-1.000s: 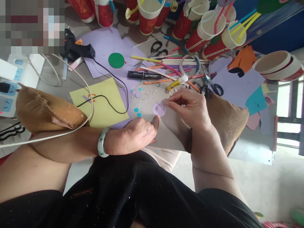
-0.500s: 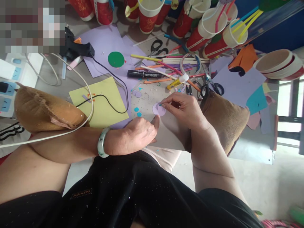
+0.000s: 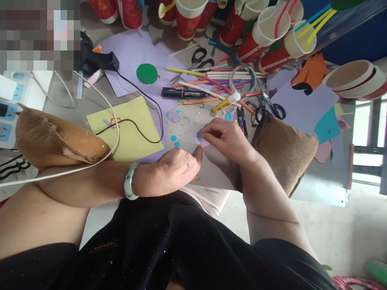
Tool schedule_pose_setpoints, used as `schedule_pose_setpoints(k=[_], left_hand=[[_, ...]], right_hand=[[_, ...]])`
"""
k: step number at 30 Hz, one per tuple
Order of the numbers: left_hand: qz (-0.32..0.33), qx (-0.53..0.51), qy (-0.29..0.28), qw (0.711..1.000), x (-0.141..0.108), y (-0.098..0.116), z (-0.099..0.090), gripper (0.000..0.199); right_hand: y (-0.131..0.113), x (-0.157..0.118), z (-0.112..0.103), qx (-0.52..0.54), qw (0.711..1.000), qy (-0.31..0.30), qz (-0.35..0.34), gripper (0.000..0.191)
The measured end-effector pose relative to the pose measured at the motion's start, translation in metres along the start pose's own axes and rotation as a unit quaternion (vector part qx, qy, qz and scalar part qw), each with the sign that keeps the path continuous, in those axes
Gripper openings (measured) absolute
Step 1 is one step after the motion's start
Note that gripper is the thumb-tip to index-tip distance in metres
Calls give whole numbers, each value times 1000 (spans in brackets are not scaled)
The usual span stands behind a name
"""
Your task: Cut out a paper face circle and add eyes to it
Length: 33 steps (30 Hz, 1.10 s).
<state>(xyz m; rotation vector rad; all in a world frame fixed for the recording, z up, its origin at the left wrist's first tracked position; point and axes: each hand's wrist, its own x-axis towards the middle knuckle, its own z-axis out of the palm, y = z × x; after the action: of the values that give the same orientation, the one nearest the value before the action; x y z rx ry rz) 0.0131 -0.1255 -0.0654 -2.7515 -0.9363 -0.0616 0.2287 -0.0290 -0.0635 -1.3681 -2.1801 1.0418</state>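
Note:
A small purple paper circle (image 3: 202, 140) lies on the table near its front edge. My right hand (image 3: 225, 137) reaches over it with thumb and forefinger pinched on a tiny blue piece (image 3: 198, 136) above the circle's left part. The forefinger of my left hand (image 3: 181, 169) touches the circle's lower edge, and its other fingers are curled under, their tips partly hidden. Two blue dots (image 3: 177, 144) and some small purple circles (image 3: 175, 117) lie to the left of the circle. A yellow glue tube (image 3: 223, 103) is beyond my right hand.
Straws, a black marker (image 3: 183, 93), tape and scissors (image 3: 270, 108) lie behind my hands. Red paper cups (image 3: 188, 24) line the back. A glue gun (image 3: 99, 60), its cable and yellow paper (image 3: 133, 141) are at left; brown cushions (image 3: 284, 149) flank my arms.
My right hand has moved slightly left over the purple circle with the tiny blue piece, uncovering a blue piece near the glue tube. My left hand has barely moved.

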Motion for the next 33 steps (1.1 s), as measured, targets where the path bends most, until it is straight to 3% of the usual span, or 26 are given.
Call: schedule_pose_setpoints(k=[15,23,33], left_hand=[[-19,-39,4,999,-3,5,11,71],[-22,-73,-36,996,-1,3,6,61],[-7,-6,12,1000,-2,3,6,67]], right_hand=[[1,2,6,-5,1000,20,7,8],[1,2,6,-9,999,26,16,5],[3,1,6,-27,999,46,7,7]])
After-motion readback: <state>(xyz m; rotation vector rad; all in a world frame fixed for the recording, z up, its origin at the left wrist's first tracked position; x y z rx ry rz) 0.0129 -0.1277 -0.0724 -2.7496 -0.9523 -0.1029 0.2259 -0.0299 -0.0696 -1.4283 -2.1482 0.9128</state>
